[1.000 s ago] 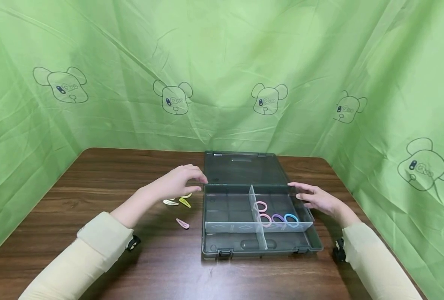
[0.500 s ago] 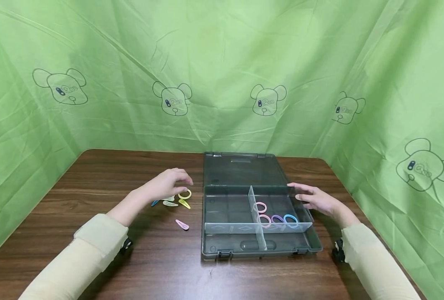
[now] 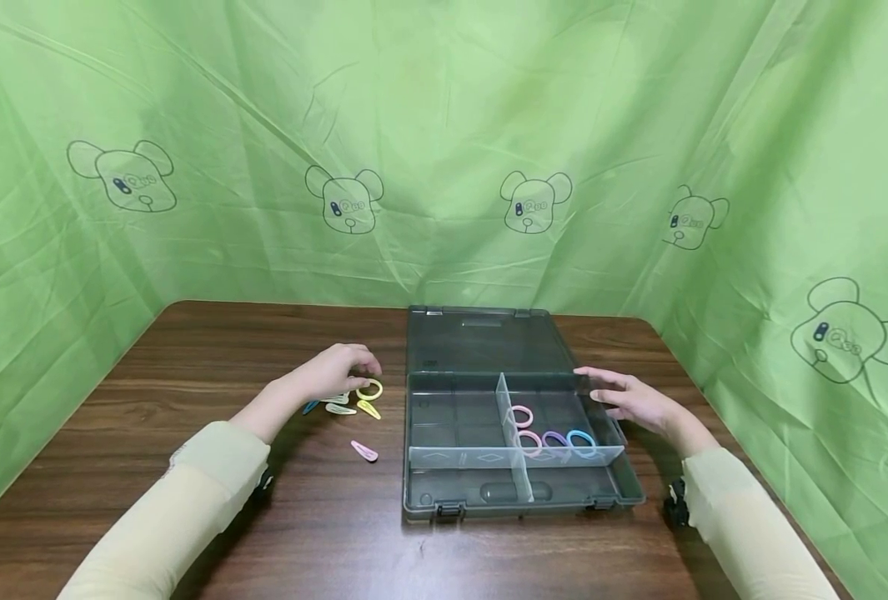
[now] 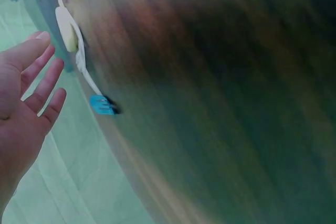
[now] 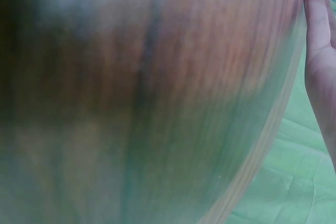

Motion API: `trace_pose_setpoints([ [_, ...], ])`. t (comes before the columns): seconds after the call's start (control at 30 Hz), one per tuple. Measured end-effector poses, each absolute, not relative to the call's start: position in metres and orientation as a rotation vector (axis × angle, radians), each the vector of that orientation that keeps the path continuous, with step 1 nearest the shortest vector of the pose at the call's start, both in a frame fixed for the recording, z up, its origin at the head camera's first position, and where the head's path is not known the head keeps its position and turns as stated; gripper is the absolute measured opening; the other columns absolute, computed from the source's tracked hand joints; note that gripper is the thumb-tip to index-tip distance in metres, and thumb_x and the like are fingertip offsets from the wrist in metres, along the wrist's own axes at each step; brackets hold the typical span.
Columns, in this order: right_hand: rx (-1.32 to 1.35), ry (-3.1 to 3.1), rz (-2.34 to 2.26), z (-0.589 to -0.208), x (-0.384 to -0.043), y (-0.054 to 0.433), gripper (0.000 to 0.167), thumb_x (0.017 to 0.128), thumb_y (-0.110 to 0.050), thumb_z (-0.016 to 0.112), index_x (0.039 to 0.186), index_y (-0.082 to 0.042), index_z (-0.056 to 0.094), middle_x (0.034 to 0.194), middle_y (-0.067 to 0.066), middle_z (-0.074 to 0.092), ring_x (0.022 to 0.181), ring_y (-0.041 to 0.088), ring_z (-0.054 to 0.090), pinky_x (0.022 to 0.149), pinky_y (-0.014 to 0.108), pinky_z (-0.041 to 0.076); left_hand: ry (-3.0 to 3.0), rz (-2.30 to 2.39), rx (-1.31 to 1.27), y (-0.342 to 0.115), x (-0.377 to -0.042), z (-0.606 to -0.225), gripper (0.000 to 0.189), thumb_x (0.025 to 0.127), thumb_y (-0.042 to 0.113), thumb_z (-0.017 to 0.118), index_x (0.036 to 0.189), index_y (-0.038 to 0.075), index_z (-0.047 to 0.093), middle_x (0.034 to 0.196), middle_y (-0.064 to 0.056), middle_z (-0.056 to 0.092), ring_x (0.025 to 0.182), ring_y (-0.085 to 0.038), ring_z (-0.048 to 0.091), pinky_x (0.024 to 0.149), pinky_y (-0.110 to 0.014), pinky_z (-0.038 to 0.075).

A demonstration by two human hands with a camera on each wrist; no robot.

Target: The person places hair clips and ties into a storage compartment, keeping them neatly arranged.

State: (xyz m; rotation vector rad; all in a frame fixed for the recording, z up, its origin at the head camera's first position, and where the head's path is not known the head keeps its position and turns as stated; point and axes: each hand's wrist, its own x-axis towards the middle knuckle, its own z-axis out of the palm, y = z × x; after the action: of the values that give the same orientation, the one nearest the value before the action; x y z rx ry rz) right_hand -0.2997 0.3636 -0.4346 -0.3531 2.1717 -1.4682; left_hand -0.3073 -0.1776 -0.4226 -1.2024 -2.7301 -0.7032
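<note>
Slim, pale hair clip [image 3: 336,399] partly hidden by left hand [image 3: 331,373]; cream fabric sleeves [image 3: 158,521] cut off at head view's lower edge; brown wood-grain tabletop [image 5: 194,51] blurred, right-wrist view.

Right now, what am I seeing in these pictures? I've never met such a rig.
No robot shows: a person works bare-handed. The wide view comes from a camera worn on the head, the two close ones from cameras on each wrist. On the wooden table sits an open grey box with dividers, holding pink, purple and blue rings. Left of it lie small hair clips and a yellow ring. The left hand is by the clips, its thumb close to the yellow ring; I cannot tell if they touch. The right hand is at the box's right edge. Neither hand visibly grips anything.
</note>
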Motion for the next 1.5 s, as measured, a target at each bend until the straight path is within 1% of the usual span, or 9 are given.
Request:
trace_pose_setpoints([
  [0.23,-0.355,2.143,-1.498,-0.435,-0.3,0.363,0.053,0.097,-0.017,0.051,0.146,-0.014,0.032,0.149,0.018,0.031,0.119,0.014,0.051,0.092,0.038,0.048,-2.785,-0.667,-1.195,-0.178,-0.319,-0.433,0.016,0.078,0.004,0.071,0.094,0.009,0.069,0.091,-0.003,0.065,0.081,-0.016,0.06,0.075,-0.031,0.05],
  [0.47,-0.366,2.142,-1.502,-0.436,-0.299,0.362,0.052,0.097,-0.017,0.051,0.146,-0.014,0.032,0.148,0.018,0.032,0.118,0.012,0.051,0.091,0.036,0.048,-2.803,-0.619,-1.206,-0.175,-0.322,-0.433,0.014,0.077,0.002,0.071,0.089,0.009,0.069,0.086,-0.002,0.063,0.073,-0.009,0.057,0.068,-0.024,0.049],
  [0.57,-0.359,2.154,-1.489,-0.435,-0.299,0.362,0.053,0.097,-0.019,0.051,0.146,-0.015,0.032,0.15,0.017,0.029,0.122,0.016,0.048,0.093,0.038,0.047,-2.821,-0.615,-1.197,-0.173,-0.323,-0.433,0.012,0.078,0.001,0.071,0.086,0.01,0.068,0.083,-0.001,0.062,0.072,-0.008,0.056,0.066,-0.023,0.048],
  [0.8,-0.355,2.178,-1.46,-0.435,-0.298,0.363,0.053,0.097,-0.02,0.051,0.146,-0.016,0.032,0.153,0.015,0.023,0.133,0.031,0.035,0.098,0.042,0.043,-2.821,-0.609,-1.194,-0.171,-0.327,-0.436,0.013,0.077,0.0,0.071,0.078,0.012,0.067,0.076,0.005,0.059,0.069,-0.005,0.052,0.064,-0.021,0.046],
  [0.93,-0.359,2.177,-1.457,-0.436,-0.298,0.363,0.053,0.097,-0.02,0.051,0.147,-0.016,0.032,0.153,0.016,0.023,0.133,0.034,0.033,0.098,0.044,0.043,-2.809,-0.607,-1.21,-0.17,-0.327,-0.436,0.015,0.076,-0.001,0.071,0.075,0.013,0.066,0.074,0.006,0.057,0.067,-0.004,0.051,0.062,-0.021,0.045],
  [1.03,-0.355,2.174,-1.459,-0.435,-0.298,0.363,0.053,0.097,-0.021,0.051,0.147,-0.017,0.032,0.153,0.016,0.023,0.132,0.032,0.035,0.098,0.043,0.043,-2.804,-0.609,-1.219,-0.171,-0.327,-0.435,0.014,0.076,-0.001,0.071,0.075,0.012,0.066,0.073,0.005,0.057,0.067,-0.005,0.051,0.061,-0.02,0.044],
  [1.27,-0.361,2.147,-1.504,-0.435,-0.298,0.362,0.054,0.097,-0.019,0.052,0.146,-0.015,0.032,0.15,0.018,0.029,0.119,0.013,0.051,0.092,0.037,0.048,-2.807,-0.611,-1.225,-0.169,-0.327,-0.433,0.013,0.076,-0.001,0.071,0.075,0.011,0.066,0.073,0.004,0.057,0.067,-0.004,0.051,0.061,-0.02,0.044],
  [1.37,-0.367,2.14,-1.512,-0.435,-0.299,0.363,0.054,0.096,-0.019,0.053,0.146,-0.014,0.032,0.149,0.019,0.03,0.116,0.012,0.053,0.091,0.037,0.049,-2.803,-0.613,-1.23,-0.169,-0.326,-0.433,0.013,0.076,-0.001,0.071,0.075,0.011,0.066,0.073,0.004,0.057,0.067,-0.005,0.051,0.061,-0.02,0.044],
  [1.5,-0.367,2.136,-1.506,-0.435,-0.299,0.363,0.054,0.097,-0.019,0.052,0.147,-0.014,0.031,0.149,0.02,0.029,0.117,0.012,0.052,0.091,0.037,0.049,-2.795,-0.625,-1.231,-0.17,-0.327,-0.432,0.014,0.076,-0.002,0.071,0.075,0.011,0.066,0.072,0.004,0.057,0.067,-0.005,0.051,0.061,-0.021,0.044],
])
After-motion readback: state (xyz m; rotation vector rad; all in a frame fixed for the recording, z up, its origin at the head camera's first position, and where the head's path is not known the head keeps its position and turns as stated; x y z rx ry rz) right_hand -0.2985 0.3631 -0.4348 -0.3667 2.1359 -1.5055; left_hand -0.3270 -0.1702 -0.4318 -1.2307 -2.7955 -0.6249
